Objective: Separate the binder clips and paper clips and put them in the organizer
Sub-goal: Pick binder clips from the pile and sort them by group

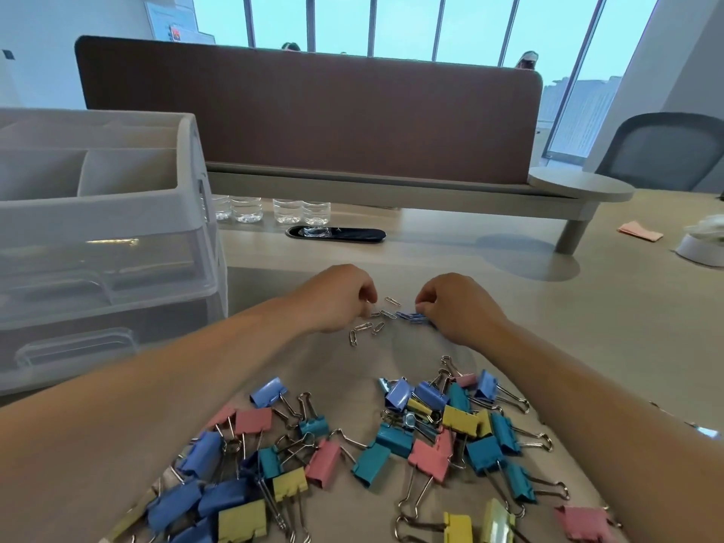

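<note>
Several silver paper clips (370, 323) lie scattered on the table between my two hands. My left hand (337, 297) hovers at their left edge, fingers curled, its tips pinching a paper clip. My right hand (456, 307) sits just right of them, its curled fingers pinching a small bunch of blue paper clips (411, 317). Nearer to me, many coloured binder clips (391, 448) in blue, pink, teal and yellow are spread over the table. The white organizer (188, 205) with open top compartments and clear drawers stands at the left.
Clear plastic bottles (274, 209) stand behind the organizer by a brown desk divider (313, 119). A black cable slot (337, 233) lies beyond my hands. A pink note pad (640, 231) and a white bowl-like object (701, 248) sit at the far right.
</note>
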